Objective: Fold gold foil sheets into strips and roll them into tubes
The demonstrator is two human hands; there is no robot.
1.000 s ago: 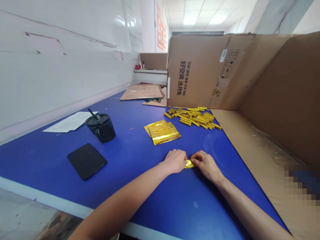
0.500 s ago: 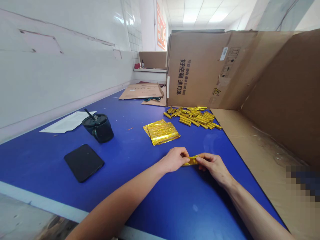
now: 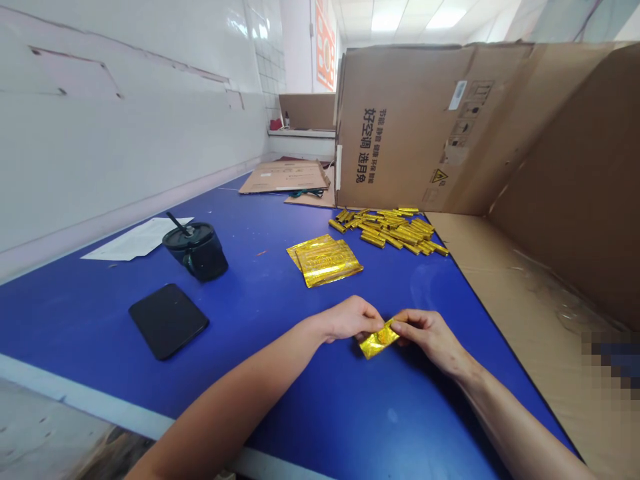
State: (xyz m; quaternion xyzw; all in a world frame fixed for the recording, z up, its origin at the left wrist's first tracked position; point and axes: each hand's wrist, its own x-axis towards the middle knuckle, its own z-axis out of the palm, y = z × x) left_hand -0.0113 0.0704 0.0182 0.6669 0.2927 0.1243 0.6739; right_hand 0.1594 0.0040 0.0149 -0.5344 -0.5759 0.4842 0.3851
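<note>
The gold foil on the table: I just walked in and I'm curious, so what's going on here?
A person's left hand and right hand hold a small gold foil piece over the blue table. Beyond them, flat gold sheets lie overlapping, and narrow gold strips sit piled near the cardboard box.

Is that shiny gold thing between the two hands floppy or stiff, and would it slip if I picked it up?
The gold piece probably bends quite easily, since it looks thin and creased. It's likely light: just the tips of the fingers pinch it. It might feel slippery, because it shines like foil.
</note>
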